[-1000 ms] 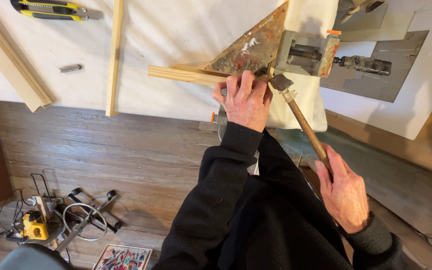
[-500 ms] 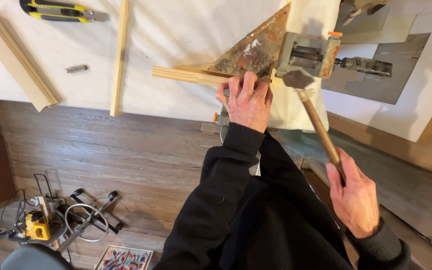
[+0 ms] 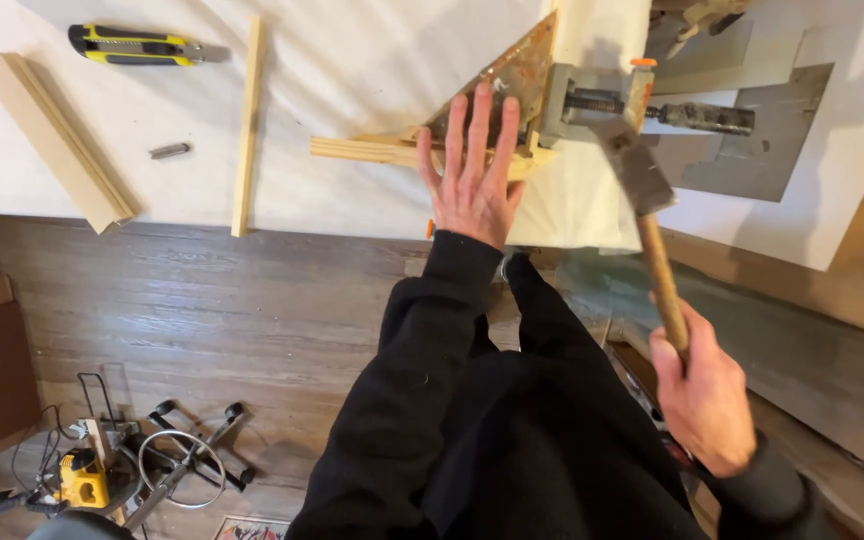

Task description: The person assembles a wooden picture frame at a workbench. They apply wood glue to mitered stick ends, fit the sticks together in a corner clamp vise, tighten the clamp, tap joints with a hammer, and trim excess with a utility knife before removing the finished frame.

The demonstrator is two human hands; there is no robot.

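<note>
Wooden-handled hammer (image 3: 642,200) (dull metal head), pale matt wood strip (image 3: 372,150).

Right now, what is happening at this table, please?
A person presses the left hand flat on a wooden moulding strip held in a metal corner clamp. The right hand grips a wooden-handled hammer, its head raised beside the clamp. A yellow utility knife lies apart on the table.

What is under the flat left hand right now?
The left hand lies spread on a rusty triangular metal plate and a pale wooden strip. The joint beneath the palm is covered.
</note>
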